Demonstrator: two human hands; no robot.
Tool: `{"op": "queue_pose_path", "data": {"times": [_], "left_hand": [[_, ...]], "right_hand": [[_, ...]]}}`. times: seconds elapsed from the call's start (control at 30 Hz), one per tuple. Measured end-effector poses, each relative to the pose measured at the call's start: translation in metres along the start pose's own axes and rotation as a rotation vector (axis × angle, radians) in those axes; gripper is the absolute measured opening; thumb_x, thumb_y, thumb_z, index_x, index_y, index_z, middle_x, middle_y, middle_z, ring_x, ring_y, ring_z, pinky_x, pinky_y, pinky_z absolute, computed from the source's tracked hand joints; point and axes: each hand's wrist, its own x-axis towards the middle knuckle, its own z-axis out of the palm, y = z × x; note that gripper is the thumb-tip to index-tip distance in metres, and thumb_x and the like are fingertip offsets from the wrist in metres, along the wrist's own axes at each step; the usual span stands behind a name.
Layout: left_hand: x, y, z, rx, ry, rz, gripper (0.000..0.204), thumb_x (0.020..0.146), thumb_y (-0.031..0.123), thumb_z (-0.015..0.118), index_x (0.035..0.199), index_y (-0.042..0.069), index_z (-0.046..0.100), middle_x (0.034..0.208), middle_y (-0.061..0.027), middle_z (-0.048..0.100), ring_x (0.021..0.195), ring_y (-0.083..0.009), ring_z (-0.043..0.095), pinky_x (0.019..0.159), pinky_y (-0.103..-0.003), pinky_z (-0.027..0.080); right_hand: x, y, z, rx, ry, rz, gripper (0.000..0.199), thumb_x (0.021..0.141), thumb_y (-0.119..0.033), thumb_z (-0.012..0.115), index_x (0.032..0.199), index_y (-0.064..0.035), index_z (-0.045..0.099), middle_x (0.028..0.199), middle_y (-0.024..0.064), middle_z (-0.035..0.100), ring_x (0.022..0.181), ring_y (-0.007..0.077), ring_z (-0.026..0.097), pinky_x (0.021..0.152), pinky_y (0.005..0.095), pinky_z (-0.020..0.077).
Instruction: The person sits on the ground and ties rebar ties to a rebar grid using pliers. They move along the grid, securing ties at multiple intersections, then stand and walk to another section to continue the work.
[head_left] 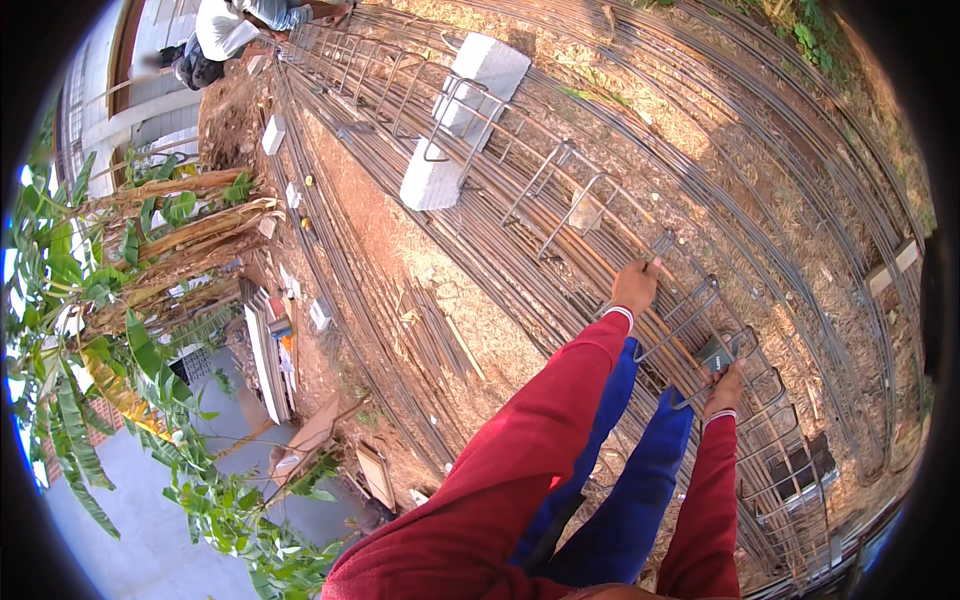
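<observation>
At the near right of the rebar cage (569, 216), our right hand (722, 392) holds a dark green boxy tool (716, 354); we best steady it against the bars, the left hand (635, 287) farther along, its grip unclear.

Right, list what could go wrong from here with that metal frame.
The bare left hand is on the metal frame, so a shift might pinch or scrape the fingers.
The right hand holds a dark boxy thing among the bars, where it could snag or slip.
Long rods lie on the ground close to the legs, so a step could trip or roll on them.
</observation>
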Motion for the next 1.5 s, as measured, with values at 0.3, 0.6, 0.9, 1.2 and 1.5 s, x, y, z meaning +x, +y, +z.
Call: {"op": "queue_pose_path", "data": {"times": [0.3, 0.6, 0.9, 1.2, 1.5], "left_hand": [[-0.054, -0.017, -0.017, -0.013, 0.351, 0.189, 0.033, 0.094, 0.022, 0.060, 0.116, -0.003, 0.060, 0.109, -0.0235, 0.060, 0.096, -0.0368, 0.062, 0.085, -0.043, 0.049], [-0.154, -0.146, -0.066, 0.109, -0.098, 0.010, 0.032, 0.094, 0.024, 0.061, 0.112, -0.002, 0.066, 0.102, -0.0189, 0.065, 0.087, -0.0264, 0.067, 0.080, -0.035, 0.053], [-0.174, -0.179, -0.121, 0.054, -0.475, -0.225, 0.041, 0.097, 0.031, 0.060, 0.115, -0.005, 0.066, 0.104, -0.0138, 0.070, 0.091, -0.0192, 0.065, 0.083, -0.030, 0.050], [-0.187, -0.132, -0.121, 0.512, -0.645, 0.021, 0.052, 0.096, 0.038, 0.059, 0.127, -0.003, 0.059, 0.121, -0.0205, 0.064, 0.116, -0.0302, 0.060, 0.099, -0.035, 0.045], [-0.227, -0.060, -0.110, 0.930, -0.695, 0.461, 0.060, 0.092, 0.036, 0.062, 0.134, -0.005, 0.050, 0.135, -0.0259, 0.052, 0.126, -0.0386, 0.049, 0.108, -0.040, 0.037]], "right_hand": [[0.009, 0.011, -0.026, -0.341, 0.136, -0.117, 0.061, 0.100, -0.053, 0.042, 0.119, 0.0025, 0.059, 0.098, 0.0133, 0.068, 0.078, 0.0210, 0.062, 0.071, 0.0343, 0.0494], [-0.135, 0.084, -0.104, -0.909, 0.150, -0.400, 0.038, 0.095, -0.033, 0.059, 0.106, 0.0023, 0.067, 0.097, 0.0200, 0.068, 0.088, 0.0313, 0.067, 0.080, 0.0389, 0.0508], [-0.243, 0.128, -0.077, -0.930, 0.184, -0.346, 0.037, 0.089, -0.034, 0.063, 0.114, -0.0054, 0.065, 0.113, 0.0216, 0.061, 0.107, 0.0386, 0.057, 0.092, 0.0466, 0.0465], [-0.295, 0.215, -0.045, -0.798, 0.029, 0.167, 0.060, 0.092, -0.044, 0.056, 0.144, -0.0171, 0.043, 0.146, 0.0220, 0.037, 0.132, 0.0436, 0.040, 0.105, 0.0577, 0.0371], [-0.291, 0.268, -0.042, -0.482, 0.119, 0.134, 0.062, 0.094, -0.049, 0.050, 0.145, -0.0143, 0.040, 0.138, 0.0222, 0.045, 0.129, 0.0431, 0.045, 0.104, 0.0506, 0.0416]]}}
